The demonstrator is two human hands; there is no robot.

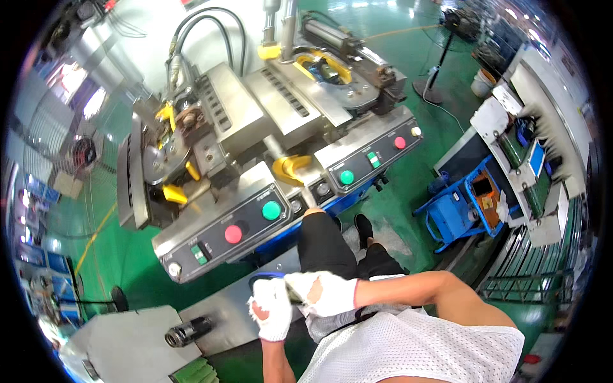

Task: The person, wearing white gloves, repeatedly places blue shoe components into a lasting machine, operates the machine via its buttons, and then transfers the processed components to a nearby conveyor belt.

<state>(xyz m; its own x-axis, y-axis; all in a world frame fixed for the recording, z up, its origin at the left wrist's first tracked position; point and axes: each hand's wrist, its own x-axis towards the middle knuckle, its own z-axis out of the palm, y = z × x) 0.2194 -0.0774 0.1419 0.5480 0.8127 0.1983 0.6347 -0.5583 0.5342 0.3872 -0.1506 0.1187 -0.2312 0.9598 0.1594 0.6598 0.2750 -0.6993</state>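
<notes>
White knit gloves, worn through in places, cover both hands, which are close together in front of my lap. My left hand (272, 310) is curled, with its forearm rising from the lower edge. From the right, my right hand (327, 293) reaches across to it, its fingers bent. A blue curved rim (267, 276) shows just beyond the gloves, and a small greyish piece appears between them. The gloves hide most of whatever they hold. Left of the hands, a dark ribbed metal cylinder (188, 332) lies on a metal bench (223, 319).
Ahead stands a two-station machine (249, 115) with yellow parts. Its left panel (220, 235) and right panel (367, 156) carry green and red buttons. A blue cart (456, 207) is at the right, near a fan stand (429, 91). Green folded material (195, 371) sits at the lower left.
</notes>
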